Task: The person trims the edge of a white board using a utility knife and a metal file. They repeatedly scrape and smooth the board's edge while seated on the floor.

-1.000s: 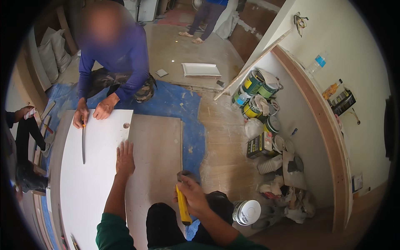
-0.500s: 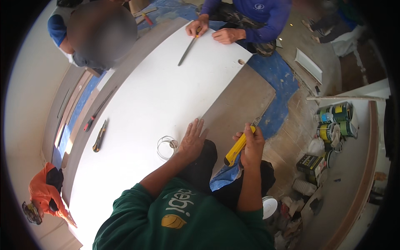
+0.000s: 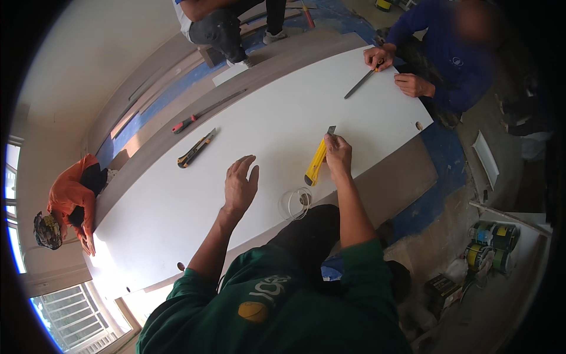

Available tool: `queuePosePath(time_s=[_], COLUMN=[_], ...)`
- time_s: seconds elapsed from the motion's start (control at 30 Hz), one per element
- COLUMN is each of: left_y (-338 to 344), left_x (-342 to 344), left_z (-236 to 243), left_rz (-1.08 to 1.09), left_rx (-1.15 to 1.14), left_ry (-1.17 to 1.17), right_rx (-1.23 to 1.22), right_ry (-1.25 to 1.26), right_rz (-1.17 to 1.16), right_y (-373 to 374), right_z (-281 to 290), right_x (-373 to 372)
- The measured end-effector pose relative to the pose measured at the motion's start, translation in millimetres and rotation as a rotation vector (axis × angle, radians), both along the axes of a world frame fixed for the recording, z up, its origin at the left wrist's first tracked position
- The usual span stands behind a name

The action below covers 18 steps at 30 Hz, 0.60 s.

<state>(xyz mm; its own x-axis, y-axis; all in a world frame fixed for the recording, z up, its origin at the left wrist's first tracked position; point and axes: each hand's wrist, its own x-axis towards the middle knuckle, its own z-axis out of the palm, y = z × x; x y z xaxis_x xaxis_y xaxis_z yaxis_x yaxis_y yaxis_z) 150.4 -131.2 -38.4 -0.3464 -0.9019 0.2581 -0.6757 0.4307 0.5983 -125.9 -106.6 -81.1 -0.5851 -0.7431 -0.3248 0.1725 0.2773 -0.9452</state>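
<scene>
A yellow utility knife (image 3: 316,163) with its blade out is in my right hand (image 3: 338,154), held over the white panel (image 3: 283,118). My left hand (image 3: 240,184) hovers at the panel's near side, fingers apart and holding nothing. Between my forearms, close to my knee, lies a coil of thin white edging strip or cord (image 3: 289,203). Farther off to the left, a black and yellow utility knife (image 3: 197,148) rests on the panel. Behind it lies a long thin tool with a red handle (image 3: 184,124).
At the far right, a person in a purple sleeve (image 3: 415,84) holds a file (image 3: 361,84) on the panel. Someone in orange (image 3: 73,192) touches its left end. Another person (image 3: 218,35) is beyond the far edge. Paint cans (image 3: 486,242) stand at the right.
My view has turned left. My left hand has lifted off the panel's near edge, and my right hand has brought the yellow knife from beside the panel to above it.
</scene>
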Motion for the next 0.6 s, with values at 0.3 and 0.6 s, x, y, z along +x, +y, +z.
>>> queuePosePath(time_s=[0.3, 0.6], left_y=[-99.1, -296.6], left_x=[97.9, 171.0], left_z=[-20.6, -61.6], left_rz=[0.194, 0.213], left_rx=[-0.054, -0.016], left_ry=[-0.185, -0.628], right_rx=[-0.115, -0.183], right_ry=[0.233, 0.747], right_rz=[-0.006, -0.292], right_y=[38.8, 110.7], right_z=[-45.1, 3.0], right_x=[28.3, 64.2])
